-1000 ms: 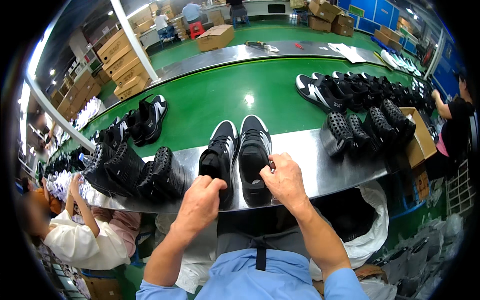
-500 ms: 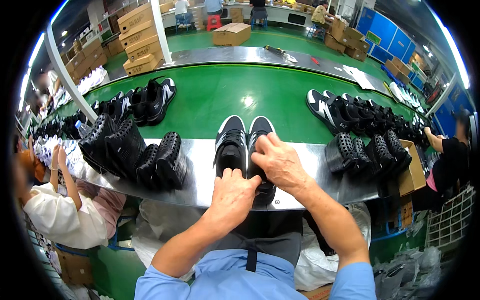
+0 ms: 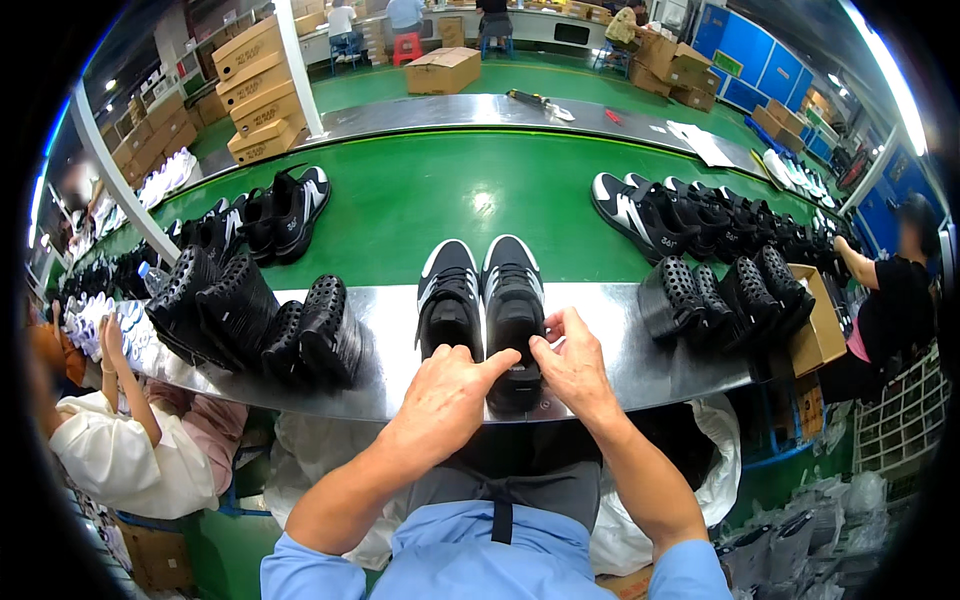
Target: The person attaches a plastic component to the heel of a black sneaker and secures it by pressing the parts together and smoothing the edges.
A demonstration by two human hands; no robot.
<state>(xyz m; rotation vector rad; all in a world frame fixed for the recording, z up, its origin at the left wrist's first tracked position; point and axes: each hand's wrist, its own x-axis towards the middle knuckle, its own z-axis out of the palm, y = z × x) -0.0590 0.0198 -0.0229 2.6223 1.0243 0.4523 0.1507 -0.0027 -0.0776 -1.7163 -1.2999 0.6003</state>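
A pair of black sneakers with white trim stands side by side on the metal ledge in front of me, toes pointing away. Over the heel of the left sneaker (image 3: 450, 285) my left hand (image 3: 447, 395) is bent, its fingers curled and its thumb reaching across to the heel collar of the right sneaker (image 3: 515, 275). My right hand (image 3: 575, 368) is at the outer side of that right sneaker, thumb and forefinger closed at its collar edge. What lies between those fingertips is too small to make out. Black padding fills both shoe openings.
Stacks of black perforated insoles stand on the ledge at left (image 3: 330, 330) and right (image 3: 672, 300). Beyond is a green conveyor belt (image 3: 430, 190) with rows of black sneakers (image 3: 285, 215) on both sides. An open carton (image 3: 818, 330) sits far right; co-workers are at both sides.
My right hand has drawn back from the right sneaker's lacing to its outer collar. The left hand stays at the heels, its thumb stretched farther across. The whole view has shifted slightly.
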